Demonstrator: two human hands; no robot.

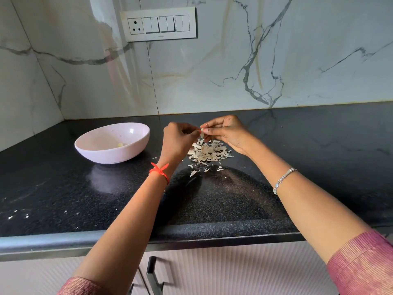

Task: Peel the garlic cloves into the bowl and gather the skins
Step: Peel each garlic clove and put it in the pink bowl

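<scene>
Both hands meet above a pile of garlic skins (209,153) on the black counter. My left hand (178,138) and my right hand (225,132) pinch a small garlic clove (202,130) between their fingertips, and a strip of skin hangs down from it. To the left stands a pale pink bowl (136,129) with a peeled yellowish clove (120,144) inside. A few loose skin flakes (200,170) lie in front of the pile.
The black granite counter (319,145) ends in a rounded front edge near me. Marble walls close the back and left, with a switch panel (158,24) above. White specks dot the counter at lower left (19,216). Cabinet handles (152,273) sit below.
</scene>
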